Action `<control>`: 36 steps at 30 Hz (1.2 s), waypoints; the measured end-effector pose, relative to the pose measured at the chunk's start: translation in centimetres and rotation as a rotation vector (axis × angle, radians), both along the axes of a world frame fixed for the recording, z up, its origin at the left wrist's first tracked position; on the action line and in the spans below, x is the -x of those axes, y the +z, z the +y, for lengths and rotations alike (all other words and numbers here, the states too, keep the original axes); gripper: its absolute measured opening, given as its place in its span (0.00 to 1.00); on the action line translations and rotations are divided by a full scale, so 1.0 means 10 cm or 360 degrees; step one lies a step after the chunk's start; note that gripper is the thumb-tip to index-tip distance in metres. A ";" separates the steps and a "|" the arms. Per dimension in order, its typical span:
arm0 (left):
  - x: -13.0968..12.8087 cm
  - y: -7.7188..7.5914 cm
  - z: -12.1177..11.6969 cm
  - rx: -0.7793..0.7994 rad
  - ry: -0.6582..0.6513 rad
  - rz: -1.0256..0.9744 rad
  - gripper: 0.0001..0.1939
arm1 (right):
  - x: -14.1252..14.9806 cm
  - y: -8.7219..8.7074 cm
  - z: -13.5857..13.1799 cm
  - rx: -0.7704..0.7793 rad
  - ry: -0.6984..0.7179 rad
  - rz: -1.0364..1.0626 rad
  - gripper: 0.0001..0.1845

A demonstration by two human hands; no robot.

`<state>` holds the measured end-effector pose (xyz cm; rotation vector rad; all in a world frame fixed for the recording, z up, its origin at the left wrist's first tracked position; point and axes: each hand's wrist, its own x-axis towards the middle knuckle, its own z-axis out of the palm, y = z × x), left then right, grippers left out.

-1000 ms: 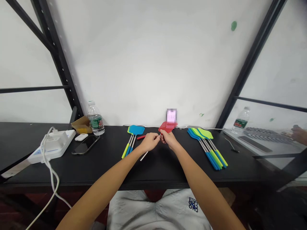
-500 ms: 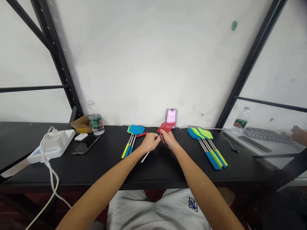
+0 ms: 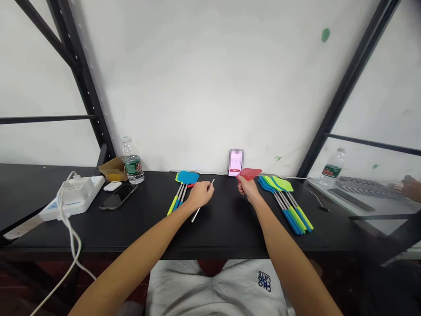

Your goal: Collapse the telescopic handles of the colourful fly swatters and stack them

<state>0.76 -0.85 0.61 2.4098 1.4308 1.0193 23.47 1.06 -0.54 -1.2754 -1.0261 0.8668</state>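
My left hand [image 3: 200,195] is closed around a thin silver metal rod [image 3: 195,215], whose two ends stick out above and below the fist. A short bit of a red handle [image 3: 191,185] shows behind that hand; the rest is hidden. To the right, my right hand [image 3: 248,189] pinches a red fly swatter head [image 3: 251,173] by its base, apart from the rod. Left of my left hand lie several fly swatters [image 3: 188,177] with blue and yellow-green heads. More blue and yellow-green fly swatters [image 3: 278,182] are fanned out right of my right hand.
A lit phone [image 3: 235,163] leans on the wall at the back. Over to the left are a water bottle [image 3: 133,164], a cardboard box [image 3: 113,170], a white case [image 3: 112,186], a dark phone [image 3: 119,196] and a power strip [image 3: 86,202]. A short cable [image 3: 319,202] lies right.
The red swatter head and the metal rod have come apart. My right hand has moved right with the head, while my left hand has shifted slightly left with the rod.
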 end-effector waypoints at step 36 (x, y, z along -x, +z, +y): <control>-0.05 -0.10 -0.05 0.0187 -0.0115 0.0532 0.09 | 0.05 -0.14 0.05 0.0469 0.0065 -0.1476 0.20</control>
